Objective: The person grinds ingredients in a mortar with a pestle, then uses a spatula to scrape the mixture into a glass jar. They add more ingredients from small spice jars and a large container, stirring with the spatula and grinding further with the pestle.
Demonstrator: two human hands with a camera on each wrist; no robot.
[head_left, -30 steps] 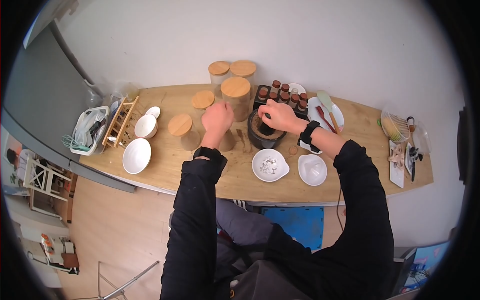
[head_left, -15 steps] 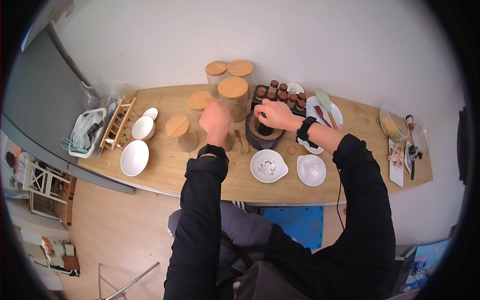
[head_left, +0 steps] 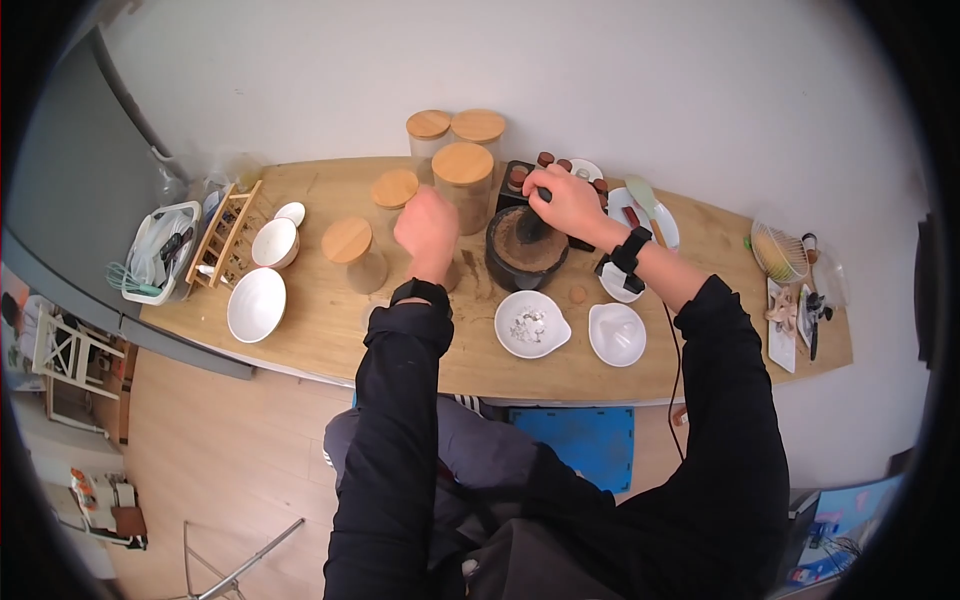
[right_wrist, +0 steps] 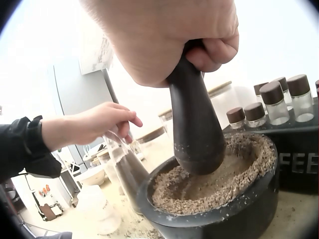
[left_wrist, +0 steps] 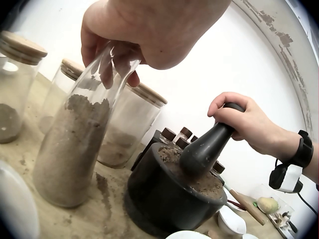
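Observation:
The right hand (head_left: 572, 205) (right_wrist: 169, 35) grips the top of a black pestle (left_wrist: 205, 149) (right_wrist: 197, 117). Its rounded end is in the black mortar (head_left: 512, 277) (left_wrist: 159, 194), over coarse brown powder (right_wrist: 234, 184) that lines the bowl and reaches the rim. Left of the mortar stands an open glass jar (left_wrist: 72, 149) (right_wrist: 130, 169) with brown powder inside, and the left hand (head_left: 427, 232) (left_wrist: 154, 30) holds it by its narrow top. Some of that hand's fingers show through the glass.
Wood-lidded jars (head_left: 462, 165) stand behind the left hand, and small brown-capped bottles (right_wrist: 274, 102) in a black rack behind the mortar. White bowls (head_left: 530, 342) (head_left: 617, 335) are in front. Farther left are more bowls (head_left: 256, 305), a wooden rack (head_left: 228, 235) and a white basket (head_left: 160, 255).
The right hand has risen and shifted right relative to the mortar, so more of the pestle and powder shows. The left hand stays at the jar. The head view has shifted slightly.

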